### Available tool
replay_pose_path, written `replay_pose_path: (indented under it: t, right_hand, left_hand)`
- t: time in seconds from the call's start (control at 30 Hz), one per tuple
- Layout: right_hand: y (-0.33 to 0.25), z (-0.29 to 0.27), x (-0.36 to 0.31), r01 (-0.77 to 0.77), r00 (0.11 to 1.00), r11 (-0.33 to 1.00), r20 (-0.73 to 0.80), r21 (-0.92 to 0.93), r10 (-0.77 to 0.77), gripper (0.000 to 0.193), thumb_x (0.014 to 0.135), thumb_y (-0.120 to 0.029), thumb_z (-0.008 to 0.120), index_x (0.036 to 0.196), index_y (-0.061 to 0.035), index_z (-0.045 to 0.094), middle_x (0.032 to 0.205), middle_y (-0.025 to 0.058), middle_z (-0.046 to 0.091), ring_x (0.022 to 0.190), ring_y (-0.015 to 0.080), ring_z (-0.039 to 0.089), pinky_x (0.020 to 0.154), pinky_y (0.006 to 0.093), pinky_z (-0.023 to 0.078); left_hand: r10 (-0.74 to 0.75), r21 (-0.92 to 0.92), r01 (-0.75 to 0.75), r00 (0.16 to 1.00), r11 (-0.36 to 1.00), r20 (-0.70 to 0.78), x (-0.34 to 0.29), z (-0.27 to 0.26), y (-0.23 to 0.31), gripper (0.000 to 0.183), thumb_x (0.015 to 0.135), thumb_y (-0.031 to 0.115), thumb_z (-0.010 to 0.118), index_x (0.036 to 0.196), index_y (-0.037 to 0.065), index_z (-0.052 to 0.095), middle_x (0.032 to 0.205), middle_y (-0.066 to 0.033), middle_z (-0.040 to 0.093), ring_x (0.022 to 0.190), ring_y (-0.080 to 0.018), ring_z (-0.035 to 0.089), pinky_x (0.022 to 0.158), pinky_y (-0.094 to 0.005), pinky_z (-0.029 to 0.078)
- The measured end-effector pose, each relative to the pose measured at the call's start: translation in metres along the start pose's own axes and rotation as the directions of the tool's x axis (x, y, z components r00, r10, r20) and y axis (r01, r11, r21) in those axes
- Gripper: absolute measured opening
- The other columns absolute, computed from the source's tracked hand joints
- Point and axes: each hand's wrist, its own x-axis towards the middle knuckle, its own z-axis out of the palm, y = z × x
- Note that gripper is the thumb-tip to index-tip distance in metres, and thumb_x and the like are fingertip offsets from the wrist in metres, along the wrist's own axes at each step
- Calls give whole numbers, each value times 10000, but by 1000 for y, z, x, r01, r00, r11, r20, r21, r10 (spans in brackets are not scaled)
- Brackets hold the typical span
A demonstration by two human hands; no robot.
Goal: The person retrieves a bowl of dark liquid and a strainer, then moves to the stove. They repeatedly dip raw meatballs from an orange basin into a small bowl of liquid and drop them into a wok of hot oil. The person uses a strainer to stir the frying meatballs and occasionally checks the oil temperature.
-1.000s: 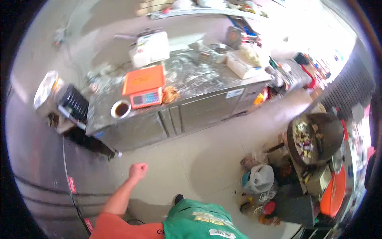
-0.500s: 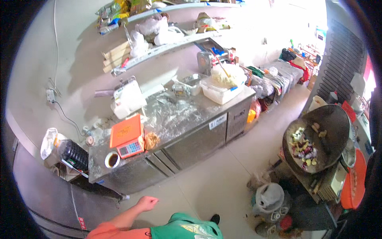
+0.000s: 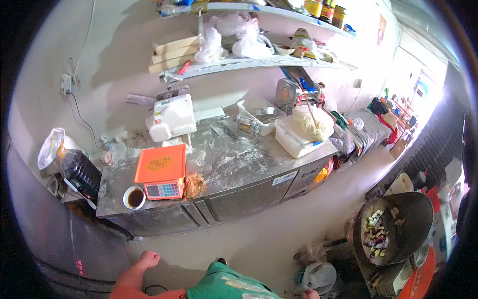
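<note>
Left hand (image 3: 149, 259) is being held fisted, empty, near counter (image 3: 224, 167). Right hand (image 3: 310, 294) is being cropped by lined bin (image 3: 320, 275); grip unclear.

right hand (image 3: 310, 294) incomplete (lower edge)

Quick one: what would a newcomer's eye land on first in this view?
Probably the bright orange digital scale on the steel counter, with a white bowl of dark liquid at its left. Next, the dark wok at the right, holding chopped vegetables. At the lower left, the left hand shows curled in front of the counter.
</note>
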Motion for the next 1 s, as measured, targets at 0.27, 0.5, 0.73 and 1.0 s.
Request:
replay_pose_path:
  t: [0.27, 0.5, 0.73, 1.0]
  right_hand:
    - [12, 46, -29, -344, 938, 935, 69, 85, 338, 331, 891, -311, 640, 1055, -27, 597, 938, 200, 667, 873, 398, 638, 736, 506, 507]
    - [-110, 17, 185, -68, 939, 963, -308, 261, 150, 295, 908, -207, 614, 1086, 26, 592, 993, 234, 661, 966, 390, 629, 830, 438, 496]
    - [-314, -217, 496, 439, 462, 898, -865, 29, -197, 356, 885, -71, 605, 1224, -28, 503, 1213, 202, 546, 1131, 408, 530, 953, 459, 459]
    - [-423, -343, 615, 278, 727, 951, -677, 136, -116, 625, 839, -254, 654, 1388, -73, 414, 1311, 242, 550, 1164, 420, 575, 984, 479, 454]
  left_hand:
    - [23, -28, -21, 995, 999, 93, 64, 25, 22, 192, 798, 265, 580, 791, 137, 723, 758, -100, 702, 684, -257, 673, 651, -392, 521]
    - [39, -159, -26, 996, 987, 81, 50, -34, 67, 184, 833, 244, 589, 810, 106, 709, 699, -94, 672, 604, -215, 638, 602, -363, 500]
    - [92, -178, -136, 968, 975, -236, -17, -97, 165, 229, 862, 294, 593, 889, 102, 715, 768, -123, 692, 709, -231, 688, 662, -368, 521]
    - [63, -460, -41, 998, 887, 31, -53, -38, 143, 491, 955, 582, 483, 713, 163, 565, 583, 19, 487, 502, -154, 466, 453, -373, 388]
